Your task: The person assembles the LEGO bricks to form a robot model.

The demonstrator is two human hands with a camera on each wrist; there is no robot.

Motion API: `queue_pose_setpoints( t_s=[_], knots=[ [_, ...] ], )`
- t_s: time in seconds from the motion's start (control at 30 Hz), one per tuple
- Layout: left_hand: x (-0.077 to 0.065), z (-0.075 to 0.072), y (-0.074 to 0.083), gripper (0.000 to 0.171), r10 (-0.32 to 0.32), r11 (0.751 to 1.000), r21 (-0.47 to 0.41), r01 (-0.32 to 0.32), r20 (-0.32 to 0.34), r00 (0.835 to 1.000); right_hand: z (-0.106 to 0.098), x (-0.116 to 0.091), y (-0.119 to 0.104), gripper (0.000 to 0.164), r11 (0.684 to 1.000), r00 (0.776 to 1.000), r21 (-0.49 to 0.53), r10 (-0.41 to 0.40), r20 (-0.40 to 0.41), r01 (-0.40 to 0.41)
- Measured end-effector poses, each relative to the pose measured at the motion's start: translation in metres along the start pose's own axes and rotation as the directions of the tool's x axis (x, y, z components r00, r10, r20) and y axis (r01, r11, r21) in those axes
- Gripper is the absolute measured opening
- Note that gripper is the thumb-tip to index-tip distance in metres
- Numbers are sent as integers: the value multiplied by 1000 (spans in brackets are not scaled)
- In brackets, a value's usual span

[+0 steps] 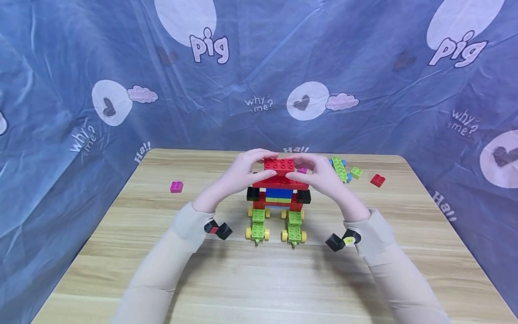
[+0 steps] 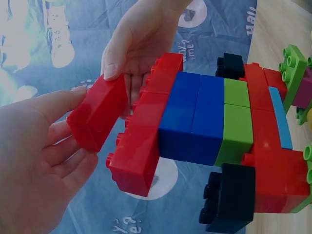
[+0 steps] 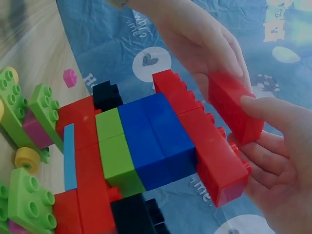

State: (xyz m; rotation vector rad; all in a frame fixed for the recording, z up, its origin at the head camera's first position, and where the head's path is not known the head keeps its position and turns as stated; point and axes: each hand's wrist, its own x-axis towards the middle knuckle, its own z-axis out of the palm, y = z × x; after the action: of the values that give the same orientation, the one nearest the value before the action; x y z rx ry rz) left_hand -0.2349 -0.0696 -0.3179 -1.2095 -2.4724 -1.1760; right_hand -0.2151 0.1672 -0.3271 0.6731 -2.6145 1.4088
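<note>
A red toy brick (image 1: 279,165) is held from both ends above a figure built of toy bricks. My left hand (image 1: 252,169) pinches one end between thumb and fingers, and my right hand (image 1: 314,173) grips the other. Both wrist views show a narrow gap between this brick and the studs of the figure's red top row (image 2: 146,117). Beneath that row come blue bricks (image 2: 192,117), lime bricks (image 2: 237,112) and a red base (image 3: 87,156). Black bricks (image 1: 303,196) stick out at the sides. Two lime wheeled bases (image 1: 294,225) with yellow wheels support the figure.
A magenta brick (image 1: 176,186) lies at the left of the wooden table (image 1: 133,252). Behind my right hand, at the back right, are a lime piece with blue wheels (image 1: 340,168), a small lime brick (image 1: 356,172) and a red brick (image 1: 378,180). Printed blue cloth (image 1: 259,58) hangs behind.
</note>
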Motion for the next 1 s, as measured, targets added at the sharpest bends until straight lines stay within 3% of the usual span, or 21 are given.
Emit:
queue_pose_setpoints(
  t_s=[0.47, 1.0],
  knots=[
    [-11, 9, -14, 42, -127, 989, -69, 128, 17, 992, 2, -5, 10, 45, 997, 997, 45, 67, 35, -68],
    [-15, 15, -18, 42, -99, 994, -37, 99, 7, 995, 4, -7, 13, 45, 996, 996, 49, 77, 51, -79]
  ],
)
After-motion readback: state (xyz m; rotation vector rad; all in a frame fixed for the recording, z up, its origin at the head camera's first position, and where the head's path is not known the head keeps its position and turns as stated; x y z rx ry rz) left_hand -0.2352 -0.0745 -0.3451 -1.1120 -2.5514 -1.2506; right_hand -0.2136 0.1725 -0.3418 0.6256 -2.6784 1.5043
